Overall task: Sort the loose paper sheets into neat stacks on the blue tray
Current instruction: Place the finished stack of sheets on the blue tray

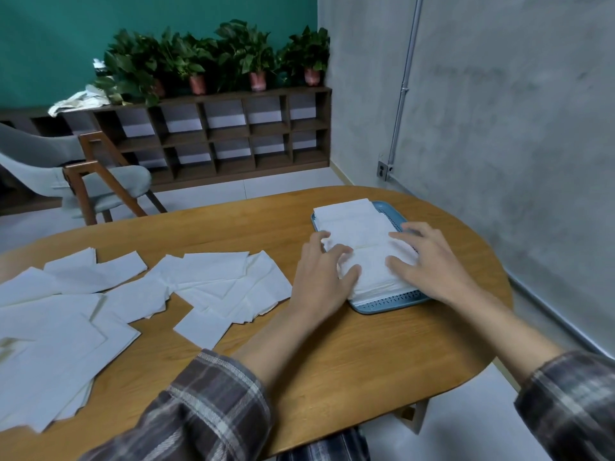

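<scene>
Head view: the blue tray (392,302) sits toward the right end of the oval wooden table (332,354), near its rounded edge and the grey wall (499,128). Bare wood lies in front of the tray and in a narrow strip between it and the loose sheets (216,284), which are scattered overlapping across the table's left half. The left hand (324,271) and right hand (429,261) rest on either side of the near stack (372,271) on the tray, fingers spread and laid flat, pinching nothing (both sleeves are plaid). A far stack (349,214) lies just behind it on the same tray. The paper is white, soft-looking and rectangular; the tray's rim is perforated.
</scene>
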The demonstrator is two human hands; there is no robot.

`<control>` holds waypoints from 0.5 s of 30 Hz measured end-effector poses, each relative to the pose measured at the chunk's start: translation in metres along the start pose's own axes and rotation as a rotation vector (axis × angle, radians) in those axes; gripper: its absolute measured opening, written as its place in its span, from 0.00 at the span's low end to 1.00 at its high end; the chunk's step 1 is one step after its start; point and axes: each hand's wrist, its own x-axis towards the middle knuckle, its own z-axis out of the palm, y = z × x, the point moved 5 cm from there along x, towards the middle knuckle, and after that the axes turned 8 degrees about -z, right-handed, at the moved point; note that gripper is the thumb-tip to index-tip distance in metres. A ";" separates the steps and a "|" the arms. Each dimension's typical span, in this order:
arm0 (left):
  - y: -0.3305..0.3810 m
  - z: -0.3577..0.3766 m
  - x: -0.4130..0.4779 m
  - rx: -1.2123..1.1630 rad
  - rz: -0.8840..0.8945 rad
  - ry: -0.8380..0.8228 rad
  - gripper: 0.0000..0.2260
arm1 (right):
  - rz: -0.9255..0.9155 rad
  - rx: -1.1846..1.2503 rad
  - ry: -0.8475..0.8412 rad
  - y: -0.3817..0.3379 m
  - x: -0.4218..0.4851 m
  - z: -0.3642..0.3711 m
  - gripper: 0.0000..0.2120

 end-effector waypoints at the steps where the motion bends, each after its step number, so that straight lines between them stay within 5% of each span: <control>1: 0.004 0.000 0.002 0.041 0.048 0.010 0.19 | -0.046 -0.025 -0.018 -0.006 0.003 0.002 0.27; 9: -0.005 0.042 0.017 0.303 0.004 -0.358 0.33 | -0.103 -0.218 -0.397 0.001 0.026 0.045 0.30; 15: -0.015 0.055 0.017 0.230 0.009 -0.333 0.32 | -0.098 -0.208 -0.386 0.011 0.025 0.057 0.29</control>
